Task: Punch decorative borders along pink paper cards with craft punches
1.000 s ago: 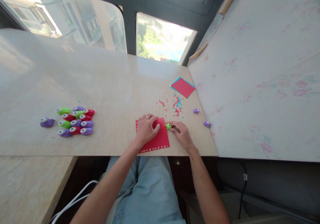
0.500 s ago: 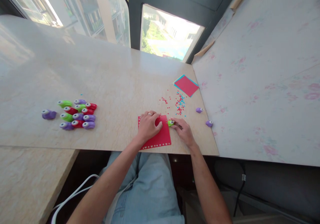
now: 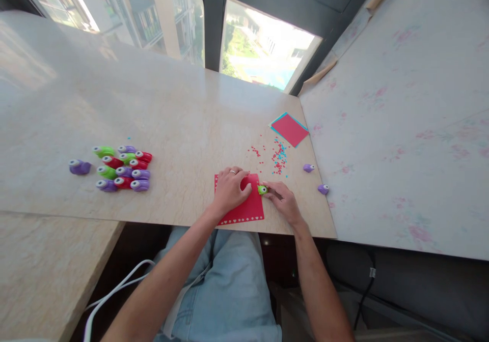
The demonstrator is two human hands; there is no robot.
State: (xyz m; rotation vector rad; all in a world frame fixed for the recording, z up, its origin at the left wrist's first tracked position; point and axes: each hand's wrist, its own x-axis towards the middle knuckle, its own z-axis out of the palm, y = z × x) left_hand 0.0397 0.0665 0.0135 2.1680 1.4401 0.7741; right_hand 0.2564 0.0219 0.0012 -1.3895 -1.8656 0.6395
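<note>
A red sheet of paper (image 3: 250, 208) lies near the table's front edge, with small punched shapes lining its left and bottom borders. My left hand (image 3: 232, 189) rests on the sheet with its fingers stretched out, pressing it to the table. At the sheet's right edge, my right hand (image 3: 283, 200) grips a small green craft punch (image 3: 263, 190) between thumb and fingers. The punch sits over that edge, and the hand partly hides it. Two small purple punches, one farther back (image 3: 308, 168) and one nearer (image 3: 323, 189), stand to the right of this hand.
Red and blue paper bits (image 3: 279, 156) are scattered behind the sheet. A stack of coloured paper (image 3: 290, 129) lies by the flowered wall (image 3: 385, 143). Several punches (image 3: 124, 171) stand grouped at the left, with a lone purple one (image 3: 80, 167) beside them.
The green punch has shifted slightly toward me along the sheet's right edge. My left hand stays on the paper. The whole view has tilted a little.
</note>
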